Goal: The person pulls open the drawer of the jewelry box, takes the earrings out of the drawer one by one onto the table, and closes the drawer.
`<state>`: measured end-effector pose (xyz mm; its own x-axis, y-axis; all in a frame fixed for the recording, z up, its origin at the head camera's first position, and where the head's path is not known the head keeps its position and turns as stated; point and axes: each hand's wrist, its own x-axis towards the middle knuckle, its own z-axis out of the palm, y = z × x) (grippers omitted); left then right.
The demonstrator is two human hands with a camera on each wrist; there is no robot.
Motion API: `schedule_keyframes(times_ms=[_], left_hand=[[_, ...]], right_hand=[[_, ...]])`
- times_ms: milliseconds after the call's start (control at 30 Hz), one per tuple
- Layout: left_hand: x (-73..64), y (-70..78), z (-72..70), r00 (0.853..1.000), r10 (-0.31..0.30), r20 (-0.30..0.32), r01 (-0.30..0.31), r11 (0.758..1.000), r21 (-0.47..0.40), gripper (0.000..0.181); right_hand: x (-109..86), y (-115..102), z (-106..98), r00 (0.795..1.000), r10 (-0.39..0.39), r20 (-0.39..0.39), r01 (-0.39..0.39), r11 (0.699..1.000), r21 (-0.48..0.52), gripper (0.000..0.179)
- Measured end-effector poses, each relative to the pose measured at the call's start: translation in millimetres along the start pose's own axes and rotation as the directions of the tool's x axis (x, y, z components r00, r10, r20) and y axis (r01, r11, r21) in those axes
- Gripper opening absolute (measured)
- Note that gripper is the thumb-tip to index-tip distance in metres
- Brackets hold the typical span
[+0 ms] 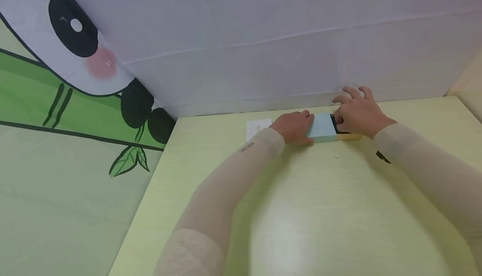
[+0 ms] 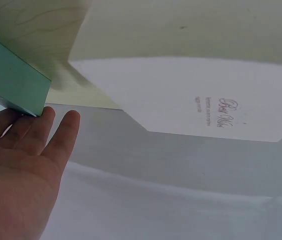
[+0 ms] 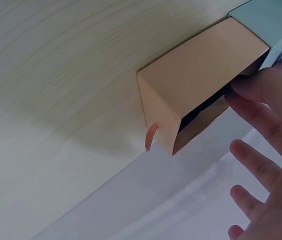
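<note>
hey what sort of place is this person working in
Probably an indoor tabletop workspace, though which kind of room I can't tell. A pale table bears a small box, and behind it hangs a creased sheet printed with a cartoon eye.

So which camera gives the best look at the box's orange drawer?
The right wrist view: it shows the orange drawer up close, with its ribbon tab. The head view shows it small, partly behind the right hand; the left wrist view misses it.

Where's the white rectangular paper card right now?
In the head view, the card sits on the pale wooden table, just left of the left hand.
</note>
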<state>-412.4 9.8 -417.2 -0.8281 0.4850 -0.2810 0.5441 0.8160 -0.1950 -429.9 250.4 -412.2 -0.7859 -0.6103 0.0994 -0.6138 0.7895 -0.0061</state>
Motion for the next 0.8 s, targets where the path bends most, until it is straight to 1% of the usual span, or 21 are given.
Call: schedule_keyframes(times_ms=[367, 800], left_hand=[[3.9, 0.1, -1.2, 1.0, -0.023, 0.017, 0.023, 1.0, 0.009, 0.095], [14.3, -0.2, -5.6, 0.996, -0.069, 0.052, 0.068, 0.998, 0.012, 0.097]], right_hand=[[2.3, 7, 0, 1.0, -0.015, -0.024, 0.014, 1.0, -0.025, 0.004], [8.6, 20, -5, 0.999, -0.021, -0.024, 0.021, 1.0, 0.005, 0.005]])
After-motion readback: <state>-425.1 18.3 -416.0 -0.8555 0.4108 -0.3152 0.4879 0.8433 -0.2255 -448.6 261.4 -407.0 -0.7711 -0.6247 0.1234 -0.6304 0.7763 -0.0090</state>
